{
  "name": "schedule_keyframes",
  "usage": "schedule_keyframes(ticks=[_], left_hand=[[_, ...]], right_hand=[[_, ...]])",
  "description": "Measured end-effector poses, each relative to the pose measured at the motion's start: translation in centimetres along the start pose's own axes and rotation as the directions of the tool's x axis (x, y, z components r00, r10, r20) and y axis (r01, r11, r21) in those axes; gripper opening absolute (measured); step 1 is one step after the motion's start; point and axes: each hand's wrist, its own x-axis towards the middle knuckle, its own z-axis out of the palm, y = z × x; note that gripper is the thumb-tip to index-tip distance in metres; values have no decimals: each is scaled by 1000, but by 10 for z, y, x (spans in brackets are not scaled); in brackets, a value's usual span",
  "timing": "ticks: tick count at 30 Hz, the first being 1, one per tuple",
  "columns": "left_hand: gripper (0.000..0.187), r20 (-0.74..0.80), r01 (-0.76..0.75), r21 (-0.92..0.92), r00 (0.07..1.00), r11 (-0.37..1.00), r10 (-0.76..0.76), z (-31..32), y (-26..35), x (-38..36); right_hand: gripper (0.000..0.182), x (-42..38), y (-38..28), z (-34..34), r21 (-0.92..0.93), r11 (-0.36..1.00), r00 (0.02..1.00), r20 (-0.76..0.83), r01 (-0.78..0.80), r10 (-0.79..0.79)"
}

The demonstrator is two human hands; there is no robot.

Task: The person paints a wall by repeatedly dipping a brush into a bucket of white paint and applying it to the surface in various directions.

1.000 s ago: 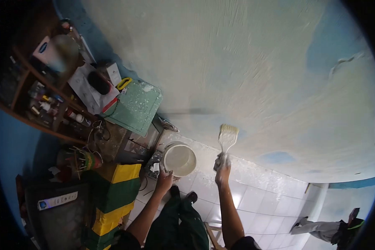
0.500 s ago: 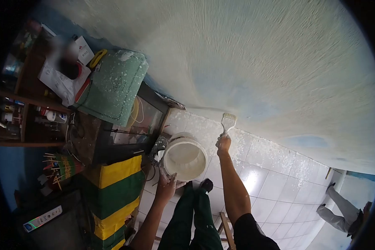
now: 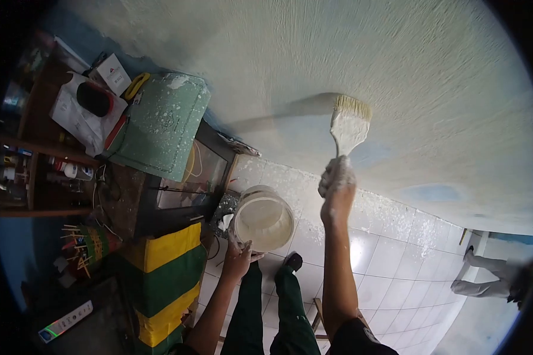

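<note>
My right hand [image 3: 339,184], spotted with white, is wrapped round the handle of a wide brush [image 3: 350,125] coated in white. The bristles point up toward the pale, streaked wall [image 3: 266,53], and a shadow falls beside them; whether they touch it I cannot tell. Lower and to the left, my left hand [image 3: 238,258] grips the lower rim of a round bucket [image 3: 263,222]. Pale paint shows inside the bucket, which is tilted so its opening faces me.
A spattered green case [image 3: 169,127] lies on the dark cabinet at left, near shelves [image 3: 41,210]. Yellow-and-green cloth [image 3: 172,254] hangs below. White floor tiles [image 3: 391,260] carry paint spots. A wooden piece [image 3: 318,316] stands by my legs. Another person [image 3: 485,278] is at far right.
My right hand has risen with the brush, which now appears larger and higher against the wall. My left hand and the bucket have barely moved.
</note>
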Motion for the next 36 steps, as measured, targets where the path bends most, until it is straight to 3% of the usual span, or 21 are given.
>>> schedule_keyframes(ticks=[2, 4, 6, 7, 8, 9, 12, 14, 18, 21, 24, 27, 28, 30, 33, 36], left_hand=[[66, 12, -36, 3, 999, 999, 36, -7, 0, 5], [67, -3, -23, 16, 1000, 1000, 23, -16, -4, 7], [67, -39, -6, 15, 999, 1000, 7, -21, -8, 17], [67, -14, -6, 8, 1000, 1000, 6, -22, -12, 26], [67, 2, 21, 10, 1000, 1000, -21, -31, -18, 23], [67, 15, 49, 19, 999, 999, -49, -40, -21, 19], [66, -1, 60, 33, 998, 998, -60, -43, -16, 9], [66, 16, 69, 27, 997, 997, -70, -51, -19, 6], [63, 29, 87, 55, 996, 995, -88, -56, -20, 5], [66, 16, 127, 55, 992, 990, -128, -53, -15, 4], [65, 62, 77, 52, 995, 996, -80, -67, -31, 8], [65, 85, 93, 27, 992, 995, -95, -75, -37, 11], [66, 93, 106, 19, 990, 994, -107, -76, -38, 12], [67, 70, 138, 15, 988, 990, -139, -71, -25, 12], [69, 40, 101, 124, 993, 987, -107, -77, -26, 12], [69, 15, 67, 181, 997, 981, -71, -85, -33, 12]], right_hand=[[29, 33, 67, -10, -30, 999, 999, -27, 37, -38], [30, 60, 134, -35, -64, 985, 986, 33, -163, 165], [27, 86, 232, -60, -280, 959, 999, 23, 39, -34], [24, 95, 233, -57, -237, 947, 976, -25, -218, 218], [22, 88, 240, -58, -182, 855, 874, -73, -485, 481], [15, 98, 279, -76, -169, 849, 866, -86, -500, 493], [13, 102, 286, -81, -113, 861, 868, -106, -495, 485], [19, 97, 243, -61, -90, 928, 930, -112, -361, 351], [30, 34, 97, 1, -127, 971, 979, -68, -201, 194], [30, -8, 45, 26, -23, 1000, 998, 55, -4, 5], [30, 2, 48, 35, -45, 969, 956, 181, 244, -232], [27, 50, 105, 28, -75, 986, 979, 153, 150, -137], [26, 60, 136, 17, -289, 931, 974, 111, 224, -200], [23, 85, 207, -6, -662, 687, 937, 67, 299, -343], [19, 93, 276, -44, -677, 736, 999, -35, -8, -21], [17, 80, 275, -59, -251, 895, 928, -50, -369, 368]])
